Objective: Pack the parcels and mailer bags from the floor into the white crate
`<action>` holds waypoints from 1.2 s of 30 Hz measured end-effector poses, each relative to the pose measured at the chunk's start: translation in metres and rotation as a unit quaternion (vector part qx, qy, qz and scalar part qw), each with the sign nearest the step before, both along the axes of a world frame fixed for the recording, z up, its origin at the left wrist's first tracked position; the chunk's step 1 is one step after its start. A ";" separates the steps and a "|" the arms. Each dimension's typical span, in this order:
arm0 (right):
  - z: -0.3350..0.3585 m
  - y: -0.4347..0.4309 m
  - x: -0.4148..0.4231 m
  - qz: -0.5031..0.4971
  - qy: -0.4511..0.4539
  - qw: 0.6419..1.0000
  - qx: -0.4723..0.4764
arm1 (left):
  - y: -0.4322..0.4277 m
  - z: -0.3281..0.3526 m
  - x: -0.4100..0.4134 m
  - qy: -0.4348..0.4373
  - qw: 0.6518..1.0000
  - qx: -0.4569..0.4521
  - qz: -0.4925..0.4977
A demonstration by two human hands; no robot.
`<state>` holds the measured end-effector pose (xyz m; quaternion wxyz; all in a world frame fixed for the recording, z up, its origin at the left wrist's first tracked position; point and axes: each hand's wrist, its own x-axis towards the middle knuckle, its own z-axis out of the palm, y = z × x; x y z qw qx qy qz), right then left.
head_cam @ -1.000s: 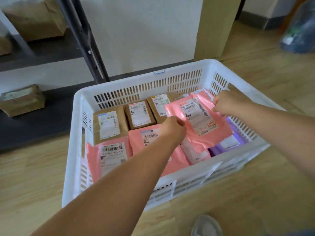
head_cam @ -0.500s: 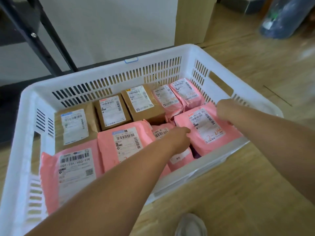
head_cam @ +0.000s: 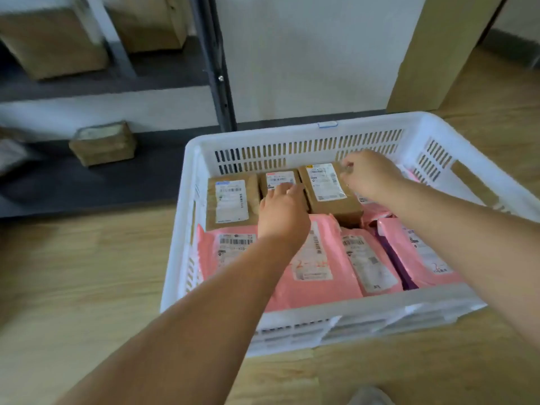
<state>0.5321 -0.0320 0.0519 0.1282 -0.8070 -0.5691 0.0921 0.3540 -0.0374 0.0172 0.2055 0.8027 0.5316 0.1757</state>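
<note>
The white crate [head_cam: 292, 135] stands on the wooden floor. Three brown parcels fill its far row: left [head_cam: 230, 200], middle [head_cam: 279, 179] and right [head_cam: 327, 185]. Several pink mailer bags lie along the near row, among them one [head_cam: 315, 267] under my left forearm, one [head_cam: 368, 261] in the centre and one [head_cam: 420, 252] at the right. My left hand [head_cam: 280, 211] rests flat on the middle brown parcel with its fingers stretched out. My right hand [head_cam: 368, 176] curls its fingers around the far right edge of the right brown parcel. More pink bags are hidden behind my right arm.
A dark metal rack post [head_cam: 219, 68] rises just behind the crate's left corner. Brown boxes sit on the rack, a large one [head_cam: 52, 42] up top and a small one [head_cam: 102, 143] on the lowest shelf. A tall cardboard sheet [head_cam: 438, 54] leans at the back right. My shoe [head_cam: 371, 396] is near the bottom edge.
Both hands let go of the pink mailer bag, which now lies at the crate's near right. They moved to the far row, onto the brown parcels. The view shifted left.
</note>
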 end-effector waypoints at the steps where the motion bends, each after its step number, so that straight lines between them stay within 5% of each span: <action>1: 0.006 0.009 -0.020 0.026 0.008 0.999 0.019 | 0.004 0.005 -0.018 -0.009 0.999 0.025 0.030; 7: 0.034 0.050 -0.156 0.173 0.053 0.981 0.067 | 0.017 0.029 -0.159 0.004 0.966 0.104 0.238; 14: 0.042 0.057 -0.290 0.233 0.171 0.955 0.070 | 0.001 0.019 -0.299 0.021 0.916 0.058 0.397; 25: -0.022 0.107 -0.396 0.278 0.114 0.954 -0.003 | 0.095 -0.038 -0.356 0.093 0.924 0.018 0.370; 36: -0.048 0.180 -0.396 0.268 0.052 0.954 -0.126 | 0.160 -0.061 -0.365 0.148 0.937 -0.061 0.311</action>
